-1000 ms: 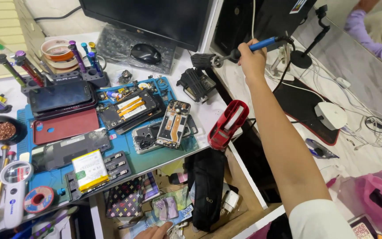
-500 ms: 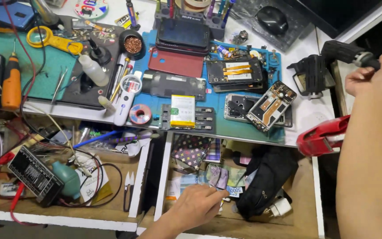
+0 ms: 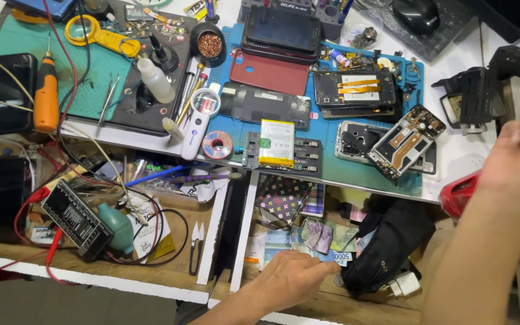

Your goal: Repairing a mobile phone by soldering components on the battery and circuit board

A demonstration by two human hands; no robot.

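In the open drawer [image 3: 308, 301], the left hand [image 3: 290, 280] lies palm down, fingers loosely curled on a loose heap of crumpled banknotes [image 3: 317, 236], gripping nothing, beside one black pouch [image 3: 392, 241]. The right hand [image 3: 516, 159], blurred, hovers at the desk edge; its grip cannot be told. Beyond, one yellow battery [image 3: 276, 142] and three opened phones lie on the blue mat [image 3: 362, 174].
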